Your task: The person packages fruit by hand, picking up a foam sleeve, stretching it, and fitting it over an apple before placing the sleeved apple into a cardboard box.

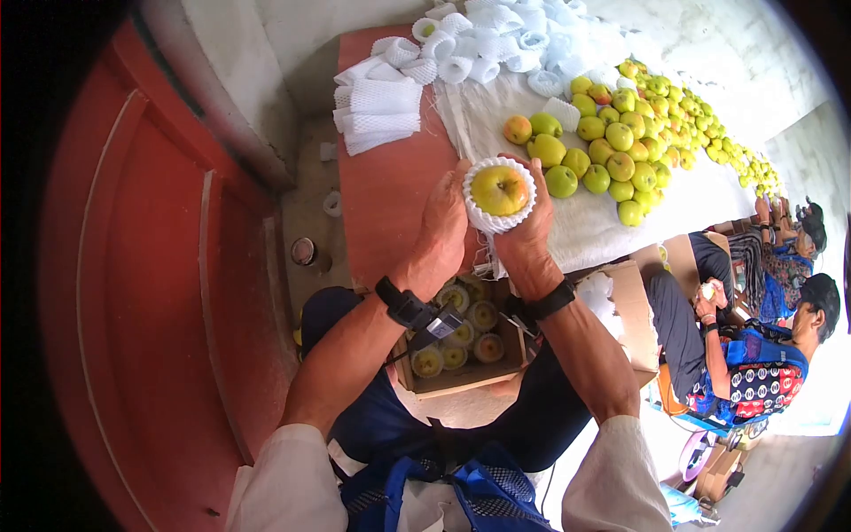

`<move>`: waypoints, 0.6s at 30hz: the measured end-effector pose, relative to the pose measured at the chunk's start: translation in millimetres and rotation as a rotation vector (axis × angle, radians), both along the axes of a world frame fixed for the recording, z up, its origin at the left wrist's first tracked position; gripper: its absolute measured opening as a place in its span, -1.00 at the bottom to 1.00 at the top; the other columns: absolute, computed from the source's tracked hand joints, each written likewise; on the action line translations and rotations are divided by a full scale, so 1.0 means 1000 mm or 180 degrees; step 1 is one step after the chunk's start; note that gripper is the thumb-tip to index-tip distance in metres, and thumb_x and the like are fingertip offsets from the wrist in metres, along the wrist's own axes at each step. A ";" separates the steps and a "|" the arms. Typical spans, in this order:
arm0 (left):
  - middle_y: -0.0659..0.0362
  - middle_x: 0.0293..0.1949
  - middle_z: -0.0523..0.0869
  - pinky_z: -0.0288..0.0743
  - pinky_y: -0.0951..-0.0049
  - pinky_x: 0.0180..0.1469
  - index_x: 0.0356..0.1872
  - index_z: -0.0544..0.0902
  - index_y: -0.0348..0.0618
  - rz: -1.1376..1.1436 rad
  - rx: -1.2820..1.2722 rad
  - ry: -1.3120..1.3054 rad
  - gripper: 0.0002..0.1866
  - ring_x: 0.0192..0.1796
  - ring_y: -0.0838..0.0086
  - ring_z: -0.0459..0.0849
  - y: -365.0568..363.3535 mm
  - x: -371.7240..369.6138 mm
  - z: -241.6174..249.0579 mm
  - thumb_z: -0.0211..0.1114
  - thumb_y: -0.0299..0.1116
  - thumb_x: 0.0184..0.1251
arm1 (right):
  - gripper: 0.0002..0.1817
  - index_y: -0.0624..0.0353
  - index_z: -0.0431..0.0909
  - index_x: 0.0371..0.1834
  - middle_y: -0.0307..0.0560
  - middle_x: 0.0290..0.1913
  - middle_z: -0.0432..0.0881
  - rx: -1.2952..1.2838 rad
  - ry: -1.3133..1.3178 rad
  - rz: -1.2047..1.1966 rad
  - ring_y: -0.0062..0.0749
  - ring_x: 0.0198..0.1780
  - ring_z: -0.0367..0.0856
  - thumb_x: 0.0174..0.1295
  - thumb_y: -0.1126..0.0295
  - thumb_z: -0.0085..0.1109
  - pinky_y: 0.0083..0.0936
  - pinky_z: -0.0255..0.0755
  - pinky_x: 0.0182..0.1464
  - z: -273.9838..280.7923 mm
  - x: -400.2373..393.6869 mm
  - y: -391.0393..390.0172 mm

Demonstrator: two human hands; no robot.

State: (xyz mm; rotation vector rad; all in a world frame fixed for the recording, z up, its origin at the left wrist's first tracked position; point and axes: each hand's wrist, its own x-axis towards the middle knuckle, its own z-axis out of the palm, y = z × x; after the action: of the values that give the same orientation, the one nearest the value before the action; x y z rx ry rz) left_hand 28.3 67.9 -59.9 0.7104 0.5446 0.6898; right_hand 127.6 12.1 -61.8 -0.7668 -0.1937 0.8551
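Between my two hands is a yellow-green apple (498, 190) with a reddish tint, seated in a white foam net sleeve (481, 217). My left hand (444, 217) presses on the sleeve's left side, and my right hand (529, 226) wraps its right side. Both hands are closed around it above the table's front edge. Below my wrists, a cardboard box (461, 383) holds several sleeved apples (456, 334) in rows. Part of the box is hidden by my forearms.
Loose apples (620, 137) spread over a white cloth (567, 232) on the red table (381, 208). Flat foam sleeves (383, 108) and a pile of opened ones (523, 44) lie at the back. Co-workers (753, 363) sit at the right beside another cardboard box (631, 306). A red door (151, 266) stands left.
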 end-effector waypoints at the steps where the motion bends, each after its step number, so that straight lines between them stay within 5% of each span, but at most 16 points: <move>1: 0.30 0.12 0.69 0.52 0.43 0.25 0.19 0.62 -0.11 0.0099 -0.0137 0.0046 -0.59 0.17 0.58 0.63 -0.001 0.001 0.002 0.06 -0.02 0.69 | -0.43 0.30 0.57 0.11 0.02 -0.02 0.70 0.0034 0.0005 -0.0005 -0.24 0.03 0.71 0.61 -0.06 -0.11 -0.28 0.61 0.18 -0.001 0.000 0.000; 5: 0.29 0.15 0.69 0.53 0.42 0.27 0.23 0.61 -0.12 0.0023 -0.0272 -0.0037 -0.57 0.20 0.57 0.64 0.003 0.007 -0.011 0.04 -0.01 0.70 | -0.45 0.31 0.58 0.10 0.01 -0.02 0.70 0.0136 0.0272 -0.0037 -0.25 0.02 0.70 0.61 -0.04 -0.10 -0.30 0.60 0.16 0.006 -0.008 0.001; 8: 0.30 0.13 0.71 0.56 0.42 0.25 0.20 0.63 -0.11 -0.0019 -0.0259 -0.0212 -0.56 0.17 0.57 0.66 0.015 0.007 -0.024 0.01 0.01 0.71 | -0.45 0.33 0.59 0.08 -0.02 -0.04 0.69 -0.0125 -0.0472 -0.0269 -0.34 -0.01 0.68 0.62 -0.02 -0.09 -0.38 0.56 0.15 0.009 -0.008 0.000; 10: 0.30 0.11 0.72 0.58 0.43 0.22 0.18 0.63 -0.10 -0.0135 -0.0213 -0.0144 -0.55 0.14 0.58 0.68 0.019 0.004 -0.020 -0.02 0.01 0.72 | -0.46 0.35 0.60 0.05 -0.07 -0.07 0.67 -0.0431 -0.2001 -0.0328 -0.45 -0.06 0.62 0.64 -0.01 -0.10 -0.48 0.50 0.10 0.015 -0.003 -0.005; 16: 0.31 0.05 0.72 0.61 0.47 0.18 0.13 0.64 -0.08 -0.0142 -0.0214 -0.0065 -0.63 0.11 0.61 0.69 0.019 -0.006 0.000 0.06 -0.04 0.70 | -0.51 0.34 0.61 0.00 -0.14 -0.11 0.64 -0.0736 -0.2770 -0.0192 -0.53 -0.09 0.54 0.66 0.06 -0.11 -0.53 0.47 0.01 0.016 0.009 -0.015; 18: 0.30 0.03 0.72 0.61 0.48 0.15 0.12 0.64 -0.09 -0.0107 -0.0221 -0.0071 -0.64 0.09 0.61 0.69 0.016 -0.007 0.003 0.09 -0.04 0.69 | -0.54 0.32 0.59 -0.05 -0.14 -0.16 0.62 -0.0697 -0.2459 -0.0282 -0.52 -0.12 0.53 0.66 0.09 -0.10 -0.50 0.46 -0.02 0.012 -0.004 -0.015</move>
State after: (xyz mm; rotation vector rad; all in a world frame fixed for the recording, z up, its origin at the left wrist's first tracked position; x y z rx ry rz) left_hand 21.4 83.7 -56.5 0.6450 0.5325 0.6438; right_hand 123.9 -3.2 -49.6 -1.2807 -0.7523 0.4633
